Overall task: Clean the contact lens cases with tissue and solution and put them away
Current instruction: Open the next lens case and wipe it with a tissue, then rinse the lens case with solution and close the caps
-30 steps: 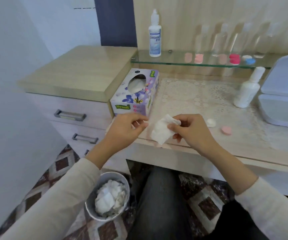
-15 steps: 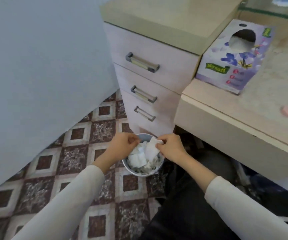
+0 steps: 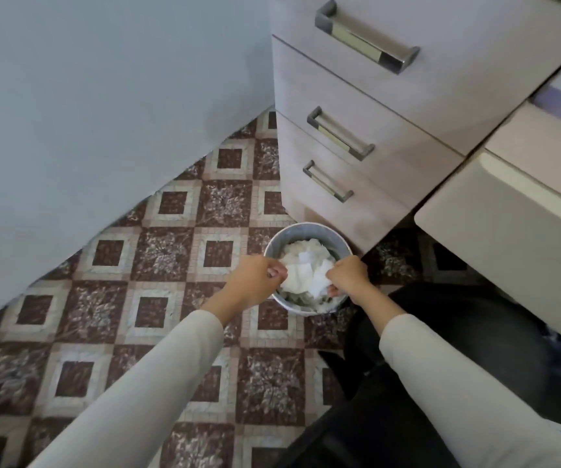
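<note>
A small round grey bin (image 3: 306, 226) stands on the floor beside the drawer unit, filled with crumpled white tissues (image 3: 301, 256). My right hand (image 3: 346, 275) is over the bin's right side and pinches a crumpled white tissue (image 3: 319, 283) just above the pile. My left hand (image 3: 255, 275) hovers at the bin's left rim with its fingers curled. Whether it holds anything is hidden by the fingers. No contact lens cases or solution bottle are in view.
A drawer unit (image 3: 390, 136) with three metal handles stands right behind the bin. The desk's front edge (image 3: 495, 231) juts out at the right. A pale wall (image 3: 86, 96) closes off the left. My dark-trousered legs (image 3: 441, 349) are at lower right on the patterned tile floor (image 3: 171, 251).
My view has swung from the desk top down to the floor. Both hands dropped from the desk edge to the bin, the right one carrying the tissue into the bin's mouth.
</note>
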### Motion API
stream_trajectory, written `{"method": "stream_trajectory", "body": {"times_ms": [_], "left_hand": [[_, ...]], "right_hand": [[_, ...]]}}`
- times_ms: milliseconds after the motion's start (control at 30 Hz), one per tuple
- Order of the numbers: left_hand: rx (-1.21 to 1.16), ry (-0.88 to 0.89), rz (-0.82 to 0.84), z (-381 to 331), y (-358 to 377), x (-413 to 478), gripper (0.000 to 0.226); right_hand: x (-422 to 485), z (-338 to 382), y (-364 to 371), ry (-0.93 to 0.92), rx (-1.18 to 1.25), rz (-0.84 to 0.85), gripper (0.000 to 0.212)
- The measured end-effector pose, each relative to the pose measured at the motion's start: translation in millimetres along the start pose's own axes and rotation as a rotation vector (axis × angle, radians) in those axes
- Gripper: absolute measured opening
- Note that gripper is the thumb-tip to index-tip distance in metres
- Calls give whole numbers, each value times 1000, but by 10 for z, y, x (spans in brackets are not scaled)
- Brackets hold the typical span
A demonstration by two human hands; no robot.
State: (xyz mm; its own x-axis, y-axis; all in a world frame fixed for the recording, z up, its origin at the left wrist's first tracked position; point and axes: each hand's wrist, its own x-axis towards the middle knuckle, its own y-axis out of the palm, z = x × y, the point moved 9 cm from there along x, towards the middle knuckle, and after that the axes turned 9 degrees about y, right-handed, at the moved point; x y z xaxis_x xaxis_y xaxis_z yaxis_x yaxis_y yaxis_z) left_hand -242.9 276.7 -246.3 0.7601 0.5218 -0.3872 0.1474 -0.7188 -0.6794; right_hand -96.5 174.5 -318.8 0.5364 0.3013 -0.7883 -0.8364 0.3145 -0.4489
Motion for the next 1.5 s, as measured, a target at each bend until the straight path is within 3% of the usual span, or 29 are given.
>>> {"method": "stream_trajectory", "body": {"times_ms": [100,200,333,600,733,900,1067,1167,1300,1500], "left_hand": [[11,7,20,33,34,33,23],[0,5,19,49,29,52,23],[-21,-12,19,44,24,60,23],[16,5,28,-121,-78,-29,25],[60,52,-3,-323,-255,-113,23],[72,91,-84,-618,-536,-250,20],[115,234,-168,-1213,-816,-501,21],[132,338,-199,-1633,-962,-626,22],[158,480,-244,-2284,-1081,-669,20],[180,731,-202,-3419,-817,-603,20]], "right_hand": [[88,-125,92,137,201,94,35],[129,-133,66,160,208,56,41],[155,-90,28,109,123,-2,42],[-30,50,-52,44,178,53,35],[-253,163,-188,-53,199,111,24],[-796,344,-551,-233,214,99,27],[-1616,585,-1070,-515,183,-4,26],[-2141,646,-1398,-669,149,-52,15],[-2728,601,-1967,-836,80,-269,15],[-3101,298,-2744,-861,16,-486,18]]}}
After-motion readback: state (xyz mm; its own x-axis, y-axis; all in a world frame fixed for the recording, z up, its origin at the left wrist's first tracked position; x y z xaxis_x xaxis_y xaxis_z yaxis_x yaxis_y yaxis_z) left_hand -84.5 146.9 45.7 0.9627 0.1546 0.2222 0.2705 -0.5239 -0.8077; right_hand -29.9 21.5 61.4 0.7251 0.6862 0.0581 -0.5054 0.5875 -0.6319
